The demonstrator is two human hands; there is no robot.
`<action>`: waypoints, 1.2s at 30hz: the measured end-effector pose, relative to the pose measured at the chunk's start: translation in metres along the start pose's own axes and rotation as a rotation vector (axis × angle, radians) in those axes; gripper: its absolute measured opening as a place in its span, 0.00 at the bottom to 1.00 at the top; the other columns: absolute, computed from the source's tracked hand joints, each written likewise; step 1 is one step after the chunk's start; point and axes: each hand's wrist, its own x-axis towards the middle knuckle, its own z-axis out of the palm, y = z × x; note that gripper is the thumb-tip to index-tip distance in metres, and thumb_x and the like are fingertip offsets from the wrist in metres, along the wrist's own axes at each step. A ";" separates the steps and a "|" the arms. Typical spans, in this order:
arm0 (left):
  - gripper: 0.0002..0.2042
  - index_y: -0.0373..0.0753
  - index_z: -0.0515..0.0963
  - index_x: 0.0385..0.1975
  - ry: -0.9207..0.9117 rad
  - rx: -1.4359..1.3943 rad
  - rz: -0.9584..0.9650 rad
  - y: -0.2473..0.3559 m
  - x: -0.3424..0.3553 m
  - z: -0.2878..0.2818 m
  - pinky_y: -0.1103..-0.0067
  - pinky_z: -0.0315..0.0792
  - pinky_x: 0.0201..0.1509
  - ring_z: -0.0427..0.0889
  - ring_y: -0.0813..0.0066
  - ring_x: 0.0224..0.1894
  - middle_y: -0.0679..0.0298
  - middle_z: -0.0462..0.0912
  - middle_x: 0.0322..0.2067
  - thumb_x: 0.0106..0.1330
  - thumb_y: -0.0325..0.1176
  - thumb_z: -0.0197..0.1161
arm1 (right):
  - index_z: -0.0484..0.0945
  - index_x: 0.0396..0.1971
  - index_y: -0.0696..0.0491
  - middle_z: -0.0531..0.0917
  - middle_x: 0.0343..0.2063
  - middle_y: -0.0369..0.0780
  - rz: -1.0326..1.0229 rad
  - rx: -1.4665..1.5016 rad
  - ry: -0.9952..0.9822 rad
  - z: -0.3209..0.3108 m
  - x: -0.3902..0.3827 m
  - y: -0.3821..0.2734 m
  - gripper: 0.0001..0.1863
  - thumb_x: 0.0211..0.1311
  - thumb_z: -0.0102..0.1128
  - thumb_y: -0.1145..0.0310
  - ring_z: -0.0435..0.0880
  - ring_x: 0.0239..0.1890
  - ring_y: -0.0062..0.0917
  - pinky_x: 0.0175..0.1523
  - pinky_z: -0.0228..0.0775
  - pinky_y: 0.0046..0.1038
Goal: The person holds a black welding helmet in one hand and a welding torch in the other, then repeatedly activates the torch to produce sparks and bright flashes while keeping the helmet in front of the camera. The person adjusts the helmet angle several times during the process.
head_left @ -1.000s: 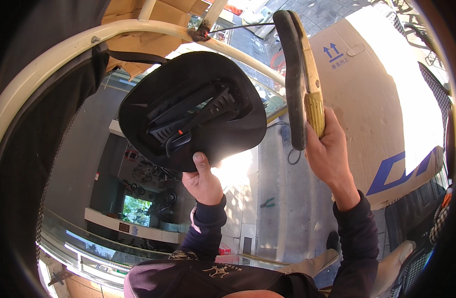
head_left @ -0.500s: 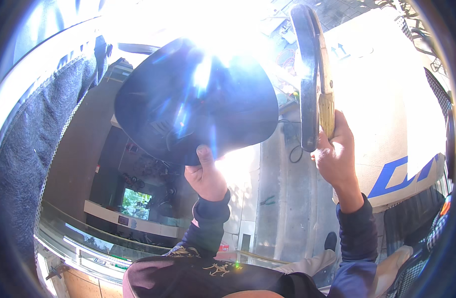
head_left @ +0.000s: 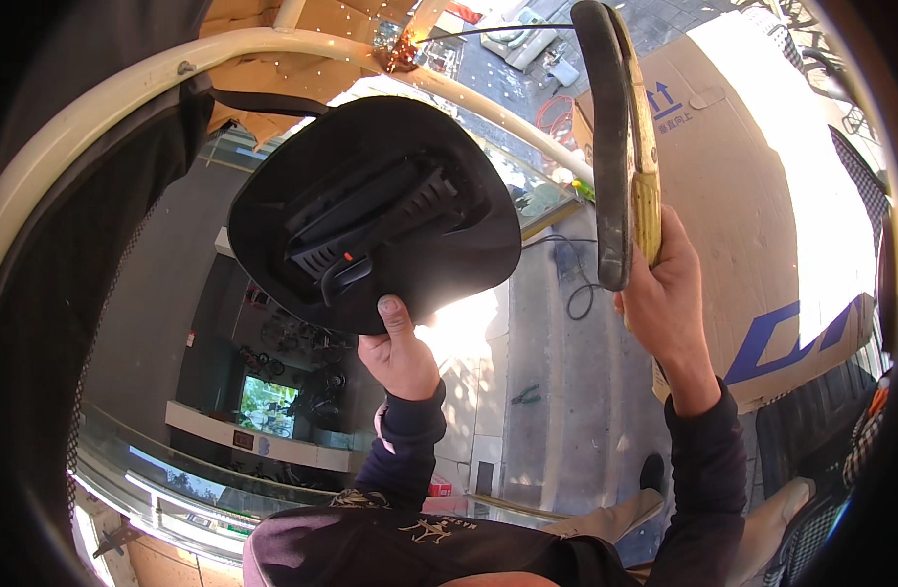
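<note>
My left hand [head_left: 406, 360] grips the lower edge of a black welding mask [head_left: 449, 245], thumb on the near side. The mask's hollow inside faces me, showing ribbed fittings and a small red tab. In my right hand [head_left: 667, 293] is an electrode holder [head_left: 615, 147] with a black bar and a yellowish wooden grip, held upright. A thin welding rod [head_left: 498, 31] runs left from its top. The rod's far end reaches a glowing, sparking spot [head_left: 400, 54] on a curved cream metal tube [head_left: 244, 44]; whether it touches cannot be seen.
A large cardboard box [head_left: 713, 176] stands right of my right hand. Dark cloth [head_left: 38, 323] hangs at the left beside the tube. Black cable [head_left: 581, 293] and green-handled pliers [head_left: 526, 395] lie on the grey floor. A glass-topped counter [head_left: 195, 470] is at lower left.
The blinding glare has gone, leaving scattered sparks and a glowing spot on the tube. The welding mask has shifted slightly left and tilted. My right hand has hardly moved.
</note>
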 end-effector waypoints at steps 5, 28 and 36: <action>0.25 0.29 0.85 0.57 -0.005 -0.009 -0.015 0.000 0.001 -0.001 0.80 0.79 0.43 0.87 0.78 0.38 0.62 0.93 0.43 0.85 0.52 0.68 | 0.78 0.58 0.61 0.81 0.36 0.33 0.017 -0.015 -0.009 0.002 0.000 -0.003 0.13 0.85 0.63 0.69 0.76 0.36 0.11 0.39 0.72 0.22; 0.23 0.29 0.86 0.54 0.014 0.005 -0.012 -0.003 0.005 -0.001 0.80 0.79 0.42 0.87 0.78 0.37 0.61 0.94 0.42 0.85 0.49 0.68 | 0.79 0.55 0.61 0.81 0.33 0.34 0.035 -0.070 -0.022 0.005 0.004 -0.004 0.14 0.84 0.65 0.67 0.77 0.34 0.14 0.38 0.73 0.25; 0.23 0.29 0.85 0.56 0.007 -0.023 -0.020 -0.007 0.003 -0.004 0.80 0.79 0.42 0.88 0.78 0.38 0.61 0.94 0.43 0.85 0.49 0.69 | 0.79 0.55 0.62 0.81 0.33 0.34 0.055 -0.069 -0.018 0.006 0.002 -0.007 0.13 0.83 0.65 0.67 0.77 0.34 0.14 0.38 0.73 0.25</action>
